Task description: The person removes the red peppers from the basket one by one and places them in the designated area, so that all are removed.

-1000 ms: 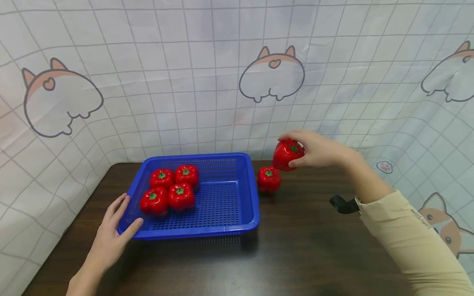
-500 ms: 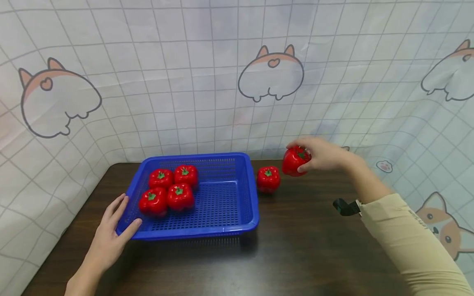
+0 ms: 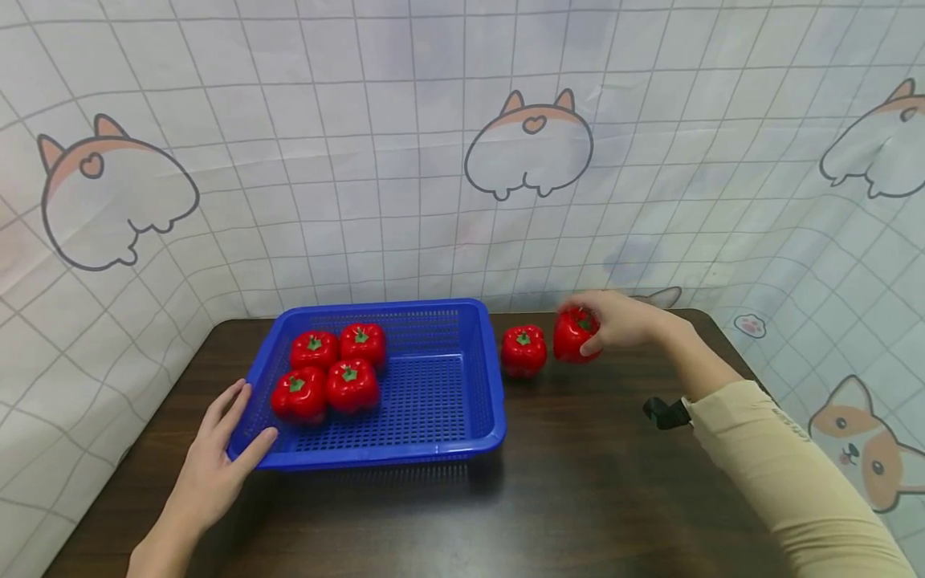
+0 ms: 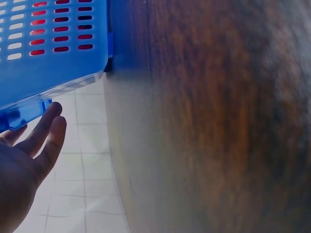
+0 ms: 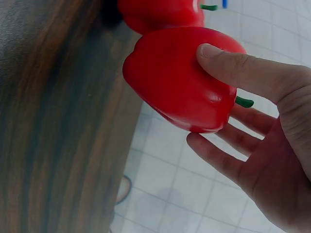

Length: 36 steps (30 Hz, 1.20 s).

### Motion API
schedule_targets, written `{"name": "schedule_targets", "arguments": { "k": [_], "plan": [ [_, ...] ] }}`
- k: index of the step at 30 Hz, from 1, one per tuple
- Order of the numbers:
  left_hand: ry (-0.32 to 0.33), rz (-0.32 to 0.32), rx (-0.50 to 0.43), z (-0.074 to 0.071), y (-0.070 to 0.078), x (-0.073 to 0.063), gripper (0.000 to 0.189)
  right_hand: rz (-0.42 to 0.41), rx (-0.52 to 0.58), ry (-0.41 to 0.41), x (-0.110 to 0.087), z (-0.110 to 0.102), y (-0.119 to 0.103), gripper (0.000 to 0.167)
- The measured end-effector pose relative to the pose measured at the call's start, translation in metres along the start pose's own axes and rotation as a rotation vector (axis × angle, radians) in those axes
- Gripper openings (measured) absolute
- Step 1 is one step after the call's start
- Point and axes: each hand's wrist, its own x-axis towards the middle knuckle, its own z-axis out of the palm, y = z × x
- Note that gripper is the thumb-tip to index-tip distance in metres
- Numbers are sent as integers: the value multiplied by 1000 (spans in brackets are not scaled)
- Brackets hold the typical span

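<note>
My right hand (image 3: 621, 318) grips a red bell pepper (image 3: 571, 337) with a green stem, at the table's back edge. In the right wrist view the thumb lies on one side of this pepper (image 5: 180, 77) and the fingers on the other; whether its base touches the table I cannot tell. Another red bell pepper (image 3: 523, 352) stands just left of it. My left hand (image 3: 209, 470) rests at the left end of a blue plastic basket (image 3: 390, 459), fingers loosely extended along the rim. Several red bell peppers (image 3: 352, 387) sit grouped in the basket's left half.
The basket stands on a dark wooden table (image 3: 578, 482). A pale grid-patterned cloth (image 3: 347, 201) with cartoon dogs hangs behind and at both sides. A black strap piece (image 3: 666, 413) sticks out at the right sleeve cuff (image 3: 723, 409).
My right hand has moved right and then down, carrying the gripped bell pepper toward the table, beside the standing one. My left hand and the basket have barely moved.
</note>
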Motion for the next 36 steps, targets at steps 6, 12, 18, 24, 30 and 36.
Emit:
{"name": "schedule_targets", "arguments": {
  "k": [6,12,18,24,30,36],
  "plan": [
    [-6,2,-3,0,0,-1,75,7,-37,-26,4,8,4,60],
    [-12,-5,-5,0,0,-2,75,18,-43,-74,10,18,7,62],
    [-12,-1,-7,1,0,-1,75,43,-61,-76,14,22,10,64],
    [-13,-7,-7,0,0,0,75,54,-68,-77,18,24,11,64],
    [-14,-13,-3,0,0,0,75,55,-62,-80,19,25,9,64],
    [-10,-12,5,0,0,0,74,54,-47,-90,19,25,8,65]
  ]
}}
